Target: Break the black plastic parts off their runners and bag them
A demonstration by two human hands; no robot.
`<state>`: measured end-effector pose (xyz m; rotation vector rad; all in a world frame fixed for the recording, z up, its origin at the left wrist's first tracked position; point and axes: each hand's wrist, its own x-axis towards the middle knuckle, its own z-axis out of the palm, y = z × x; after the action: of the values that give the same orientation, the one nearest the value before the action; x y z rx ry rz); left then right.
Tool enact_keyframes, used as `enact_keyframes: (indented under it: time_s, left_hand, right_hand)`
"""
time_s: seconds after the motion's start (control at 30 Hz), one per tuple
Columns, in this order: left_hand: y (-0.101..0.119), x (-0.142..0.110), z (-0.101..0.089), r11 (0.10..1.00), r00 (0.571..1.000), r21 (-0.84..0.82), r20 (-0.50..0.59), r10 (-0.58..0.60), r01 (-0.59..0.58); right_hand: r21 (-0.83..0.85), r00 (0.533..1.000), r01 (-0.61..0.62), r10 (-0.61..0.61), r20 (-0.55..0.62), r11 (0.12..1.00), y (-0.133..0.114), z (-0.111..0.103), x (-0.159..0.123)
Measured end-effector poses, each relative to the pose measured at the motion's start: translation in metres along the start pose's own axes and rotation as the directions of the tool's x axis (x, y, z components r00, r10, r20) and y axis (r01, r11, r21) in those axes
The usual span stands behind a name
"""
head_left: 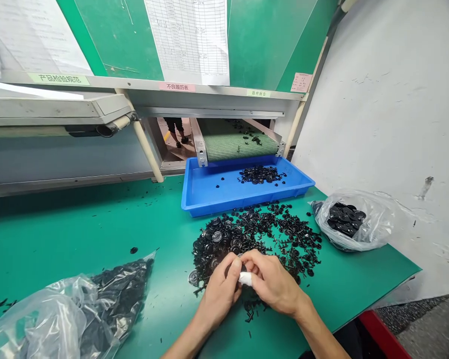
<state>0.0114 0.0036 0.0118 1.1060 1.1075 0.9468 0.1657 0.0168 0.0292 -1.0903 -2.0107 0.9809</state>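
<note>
My left hand [221,288] and my right hand [272,280] meet low in the middle of the view. Both have their fingers closed on a round black plastic disc [230,269], mostly hidden behind the fingers. A white wrap [246,278] covers the tip of my right thumb. Just beyond my hands spreads a heap of black plastic parts [213,244], with bigger ridged discs on the left and small branched pieces [295,244] on the right. Some small bits lie under my right hand.
Behind the heap stands a blue tray [209,204] holding small black parts, below a green conveyor belt [239,147]. Clear plastic bags of black parts lie on the green table [160,214], one bag [60,314] at left, another bag [374,224] at right. A person's legs [175,129] show beyond.
</note>
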Motion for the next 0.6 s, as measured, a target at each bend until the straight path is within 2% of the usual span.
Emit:
enact_keyframes:
  time_s: [0.13,0.27,0.47,0.53,0.6]
  left_hand:
    - [0.001,-0.002,-0.001,0.999,1.0,0.044,0.013,-0.009,0.008]
    - [0.003,-0.003,-0.002,0.998,0.999,0.054,0.018,-0.038,0.037]
    - [-0.004,-0.005,0.0,0.999,0.999,0.029,0.022,-0.037,0.036]
    - [-0.005,-0.005,0.003,1.0,1.0,0.016,-0.004,-0.005,0.005]
    - [-0.002,-0.004,0.006,1.0,0.999,-0.016,-0.048,0.006,-0.007]
  right_hand:
    - [-0.007,0.996,0.078,-0.078,-0.035,0.997,0.006,0.006,-0.004]
    - [0.031,0.991,0.097,-0.094,-0.093,0.995,0.012,0.016,-0.006]
    - [0.082,0.983,0.036,-0.021,-0.181,0.996,0.009,0.029,-0.007]
    - [0.083,0.974,-0.004,0.023,-0.226,0.997,0.007,0.03,-0.007]
    - [0.062,0.975,-0.013,0.027,-0.219,0.998,0.007,0.026,-0.005]
